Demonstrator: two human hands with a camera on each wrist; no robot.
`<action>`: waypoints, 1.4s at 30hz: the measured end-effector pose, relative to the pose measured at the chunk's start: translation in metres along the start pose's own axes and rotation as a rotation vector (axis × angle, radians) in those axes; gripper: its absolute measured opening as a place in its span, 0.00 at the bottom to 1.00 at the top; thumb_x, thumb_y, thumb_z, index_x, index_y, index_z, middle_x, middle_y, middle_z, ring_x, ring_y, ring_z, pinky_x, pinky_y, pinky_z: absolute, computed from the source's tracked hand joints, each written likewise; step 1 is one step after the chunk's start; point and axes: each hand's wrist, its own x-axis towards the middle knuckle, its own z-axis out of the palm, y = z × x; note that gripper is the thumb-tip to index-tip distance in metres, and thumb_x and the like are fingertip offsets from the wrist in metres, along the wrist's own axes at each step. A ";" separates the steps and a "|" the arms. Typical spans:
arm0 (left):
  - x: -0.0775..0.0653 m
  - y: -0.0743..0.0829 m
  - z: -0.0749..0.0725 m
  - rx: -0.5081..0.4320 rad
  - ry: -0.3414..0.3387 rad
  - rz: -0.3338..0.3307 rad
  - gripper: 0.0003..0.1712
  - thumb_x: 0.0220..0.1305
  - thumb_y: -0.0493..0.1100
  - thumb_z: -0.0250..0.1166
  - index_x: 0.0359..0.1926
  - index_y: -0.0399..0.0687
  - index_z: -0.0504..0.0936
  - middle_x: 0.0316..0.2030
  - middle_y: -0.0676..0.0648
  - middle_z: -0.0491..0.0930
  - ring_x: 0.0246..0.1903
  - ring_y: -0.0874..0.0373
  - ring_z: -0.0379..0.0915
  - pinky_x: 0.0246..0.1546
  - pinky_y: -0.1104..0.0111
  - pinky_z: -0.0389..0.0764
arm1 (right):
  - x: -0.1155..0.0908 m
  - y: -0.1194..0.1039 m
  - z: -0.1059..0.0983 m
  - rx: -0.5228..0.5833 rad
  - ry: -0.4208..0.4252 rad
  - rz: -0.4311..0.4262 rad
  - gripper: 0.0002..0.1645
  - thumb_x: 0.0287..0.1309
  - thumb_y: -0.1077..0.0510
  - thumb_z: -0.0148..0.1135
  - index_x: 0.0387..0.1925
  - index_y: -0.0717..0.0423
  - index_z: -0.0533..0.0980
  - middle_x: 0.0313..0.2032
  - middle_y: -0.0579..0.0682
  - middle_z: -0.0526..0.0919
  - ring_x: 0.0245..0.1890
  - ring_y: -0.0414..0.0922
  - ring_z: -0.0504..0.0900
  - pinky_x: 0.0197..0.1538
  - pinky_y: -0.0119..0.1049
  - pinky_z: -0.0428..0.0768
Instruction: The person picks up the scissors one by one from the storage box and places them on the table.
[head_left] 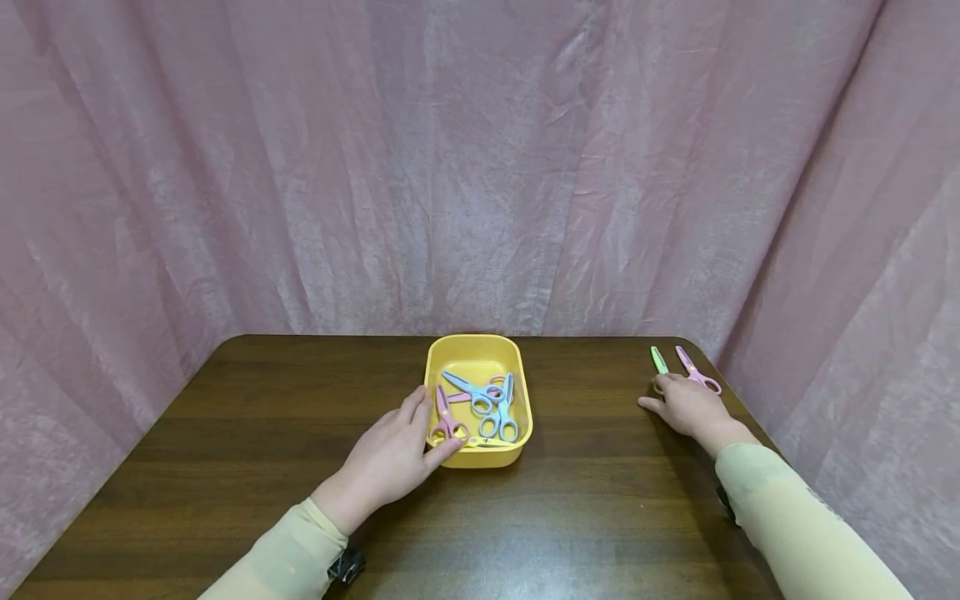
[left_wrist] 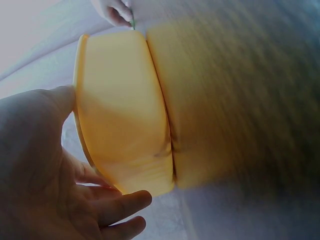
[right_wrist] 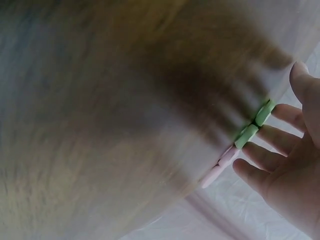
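Note:
A yellow plastic basket (head_left: pixel 480 459) stands mid-table, holding several scissors: pink scissors (head_left: pixel 447 427), blue scissors (head_left: pixel 507 408), more blue scissors (head_left: pixel 468 387) over a partly hidden pink pair, and yellow scissors (head_left: pixel 487 443). My left hand (head_left: pixel 393 454) rests at the basket's near left corner, thumb at the front rim and fingers along the left side. At the far right, my right hand (head_left: pixel 690 406) reaches over green scissors (head_left: pixel 658 359); its extended fingertips touch their handles (right_wrist: pixel 247 136). Beside them lie pink-purple scissors (head_left: pixel 699 375), apart from the hand's grasp.
The dark wooden table (head_left: pixel 300 400) has rounded far corners. Behind it and at the right side hangs a pink curtain (head_left: pixel 480 167). The loose scissors lie close to the table's right edge.

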 end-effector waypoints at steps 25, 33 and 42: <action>-0.002 -0.001 0.000 0.001 0.002 0.013 0.55 0.81 0.71 0.59 0.81 0.26 0.64 0.80 0.28 0.64 0.68 0.33 0.77 0.70 0.46 0.76 | 0.006 -0.074 -0.020 0.043 0.106 -0.150 0.38 0.77 0.44 0.69 0.73 0.69 0.76 0.68 0.71 0.79 0.70 0.70 0.77 0.71 0.67 0.74; 0.000 0.000 0.000 0.004 0.012 0.022 0.55 0.81 0.71 0.58 0.81 0.25 0.64 0.79 0.28 0.65 0.68 0.33 0.76 0.70 0.46 0.76 | 0.007 -0.112 -0.025 0.050 0.161 -0.220 0.38 0.75 0.44 0.72 0.73 0.65 0.77 0.69 0.67 0.81 0.70 0.67 0.78 0.70 0.67 0.75; 0.000 0.000 -0.001 0.004 0.001 0.004 0.55 0.81 0.72 0.57 0.82 0.26 0.64 0.80 0.28 0.64 0.69 0.33 0.76 0.70 0.45 0.77 | 0.004 -0.148 -0.025 0.070 0.162 -0.287 0.39 0.74 0.42 0.73 0.74 0.61 0.77 0.70 0.62 0.81 0.71 0.64 0.79 0.71 0.64 0.74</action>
